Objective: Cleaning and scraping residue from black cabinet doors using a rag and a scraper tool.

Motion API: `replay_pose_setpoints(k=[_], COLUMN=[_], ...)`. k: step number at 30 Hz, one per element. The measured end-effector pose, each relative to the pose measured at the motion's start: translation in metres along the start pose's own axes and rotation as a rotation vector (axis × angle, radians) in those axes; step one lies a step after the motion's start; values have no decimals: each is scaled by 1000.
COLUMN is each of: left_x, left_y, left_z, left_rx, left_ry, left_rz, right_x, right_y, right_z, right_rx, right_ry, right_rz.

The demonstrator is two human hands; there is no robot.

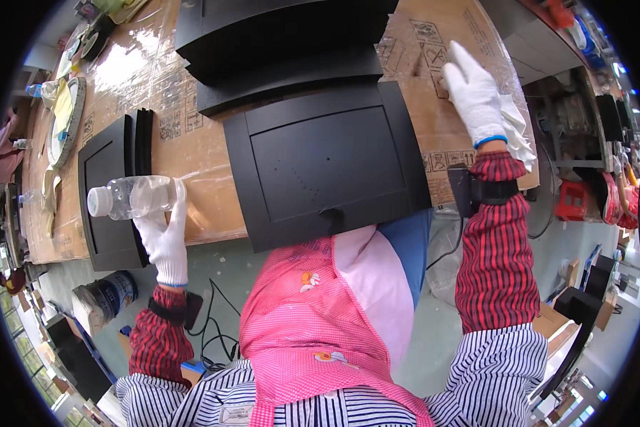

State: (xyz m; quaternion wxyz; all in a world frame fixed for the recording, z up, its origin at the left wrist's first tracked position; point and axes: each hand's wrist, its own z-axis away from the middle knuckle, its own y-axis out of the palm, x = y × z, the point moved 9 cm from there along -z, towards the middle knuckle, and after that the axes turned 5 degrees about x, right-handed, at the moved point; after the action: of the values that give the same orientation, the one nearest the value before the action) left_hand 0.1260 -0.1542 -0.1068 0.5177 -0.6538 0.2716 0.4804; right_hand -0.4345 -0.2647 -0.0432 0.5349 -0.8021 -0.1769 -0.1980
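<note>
**Bottle up in left hand, cloth under right, panel waiting**

Clear plastic bottle [131, 197], white cap pointing left, lies sideways above the near-left table edge. Left hand [165, 238], white-gloved, fingers closed round its base. Right hand [474, 92], gloved, lies flat with fingers spread, pressing a white cloth [517, 128] on the cardboard-covered table [156, 78], far right. Black framed panel [327, 167] lies between, overhanging the near edge. Judgement: keep the bottle level and grip firm; bring the cloth close before wetting, away from the panel stacks.
</note>
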Motion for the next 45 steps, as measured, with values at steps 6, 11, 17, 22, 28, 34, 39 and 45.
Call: replay_pose_setpoints(k=[6,11,17,22,28,34,39,45], left_x=[-4,-78,-67,-73,-73,-71,-72,-75], left_y=[15,81,124,146,146,141,143,146], left_z=[100,47,-29,-15,-12,-17,-16,-17], left_rx=[353,330,198,160,130,112,103,109], left_ry=[241,507,550,702,754,740,722,728], left_rz=[78,-73,-354,-492,-435,-451,-472,-467], right_x=[-129,-98,49,162,220,152,201,194], right_y=[-30,-45,-44,38,127,88,75,96], right_z=[52,134,126,130,147,146,216,243], right_rx=[227,-52,163,224,247,606,335,292], right_ry=[243,281,338,-243,-354,-116,-377,-176], right_rz=[312,16,-295,62,107,-366,26,-72])
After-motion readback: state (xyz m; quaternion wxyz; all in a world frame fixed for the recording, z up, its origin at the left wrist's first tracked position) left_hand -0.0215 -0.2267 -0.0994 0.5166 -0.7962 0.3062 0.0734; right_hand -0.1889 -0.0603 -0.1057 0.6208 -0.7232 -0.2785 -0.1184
